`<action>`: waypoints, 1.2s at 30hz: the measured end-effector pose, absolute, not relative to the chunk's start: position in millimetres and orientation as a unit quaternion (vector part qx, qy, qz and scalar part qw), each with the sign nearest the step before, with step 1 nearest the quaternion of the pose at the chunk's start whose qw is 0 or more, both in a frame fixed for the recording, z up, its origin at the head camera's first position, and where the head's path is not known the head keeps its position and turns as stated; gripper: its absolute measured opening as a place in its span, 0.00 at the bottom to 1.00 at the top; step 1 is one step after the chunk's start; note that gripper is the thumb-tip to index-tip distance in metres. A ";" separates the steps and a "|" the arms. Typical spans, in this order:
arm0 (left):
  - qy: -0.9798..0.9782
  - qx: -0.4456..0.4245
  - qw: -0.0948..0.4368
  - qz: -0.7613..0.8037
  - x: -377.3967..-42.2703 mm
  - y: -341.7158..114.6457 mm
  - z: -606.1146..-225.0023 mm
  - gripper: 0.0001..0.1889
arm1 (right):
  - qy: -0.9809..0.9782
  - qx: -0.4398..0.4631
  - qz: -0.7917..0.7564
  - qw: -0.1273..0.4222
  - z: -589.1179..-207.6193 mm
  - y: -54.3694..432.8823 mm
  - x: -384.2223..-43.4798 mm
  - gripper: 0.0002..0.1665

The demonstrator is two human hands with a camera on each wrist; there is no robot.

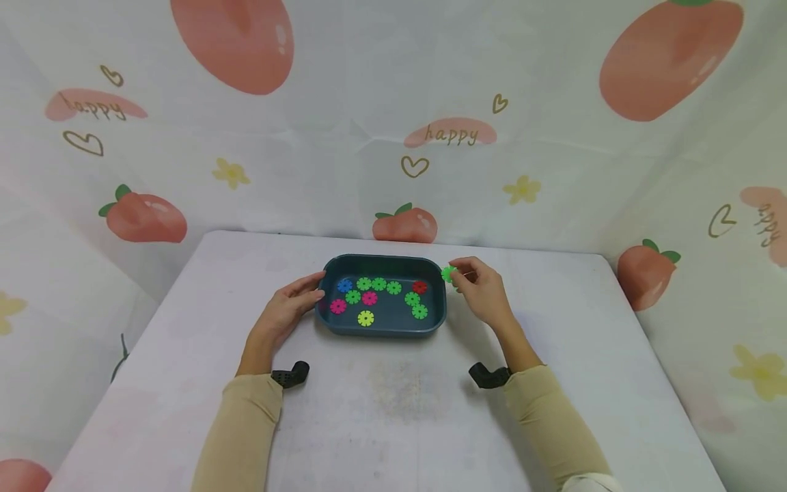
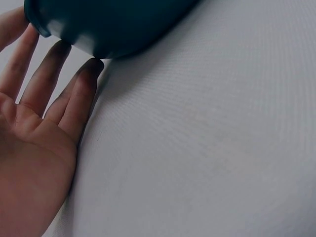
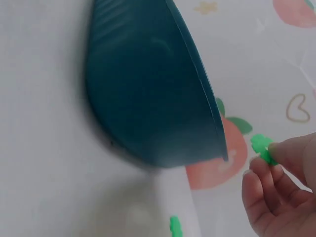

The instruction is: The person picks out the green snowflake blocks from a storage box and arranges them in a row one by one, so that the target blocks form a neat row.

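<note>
A dark teal plastic tray (image 1: 381,333) stands on the table with several notched plastic discs lying flat in it. Among them are a blue disc (image 1: 345,285), a yellow disc (image 1: 365,318), a red disc (image 1: 419,287), two pink ones and several green ones. My left hand (image 1: 287,307) touches the tray's left end, its fairly straight fingers (image 2: 79,106) against the outer wall. Just outside the right rim, my right hand (image 1: 482,290) pinches a green notched disc (image 3: 260,143) between thumb and fingertips, raised to about rim height.
Another green piece (image 3: 175,226) lies on the white table (image 1: 381,424) beyond the tray's right end, hidden by the right hand in the head view. A fruit-printed cloth (image 1: 344,184) hangs behind the table. Black wrist mounts (image 1: 490,376) sit at both cuffs.
</note>
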State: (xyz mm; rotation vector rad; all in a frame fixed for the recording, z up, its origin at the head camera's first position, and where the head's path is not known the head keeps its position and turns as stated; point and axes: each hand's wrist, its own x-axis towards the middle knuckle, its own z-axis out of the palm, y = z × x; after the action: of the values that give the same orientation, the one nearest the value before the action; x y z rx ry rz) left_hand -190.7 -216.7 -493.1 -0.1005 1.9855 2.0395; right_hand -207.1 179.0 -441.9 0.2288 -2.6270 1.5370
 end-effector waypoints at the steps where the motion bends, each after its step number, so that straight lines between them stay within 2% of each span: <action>1: 0.690 -0.032 0.145 0.709 -191.2 -216.9 -493.4 0.34 | -0.860 0.067 0.503 0.045 -442.1 182.1 -207.4 0.16; 21: 0.704 -0.024 0.157 0.692 -194.6 -219.6 -495.3 0.35 | -0.865 -0.018 0.496 0.066 -457.2 232.5 -211.3 0.15; 32: 0.723 -0.019 0.128 0.678 -192.3 -217.6 -494.5 0.33 | -0.876 -0.104 0.470 0.045 -468.0 256.0 -213.5 0.17; 36: 0.741 -0.017 0.116 0.661 -191.4 -217.4 -493.7 0.32 | -0.889 -0.115 0.440 0.053 -473.7 262.4 -215.9 0.16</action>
State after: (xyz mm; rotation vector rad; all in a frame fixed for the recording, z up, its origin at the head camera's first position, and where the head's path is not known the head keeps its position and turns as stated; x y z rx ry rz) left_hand -191.4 -217.4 -493.7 -0.0499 2.1707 1.9351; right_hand -215.9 262.4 -473.7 -0.3483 -2.7017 1.3377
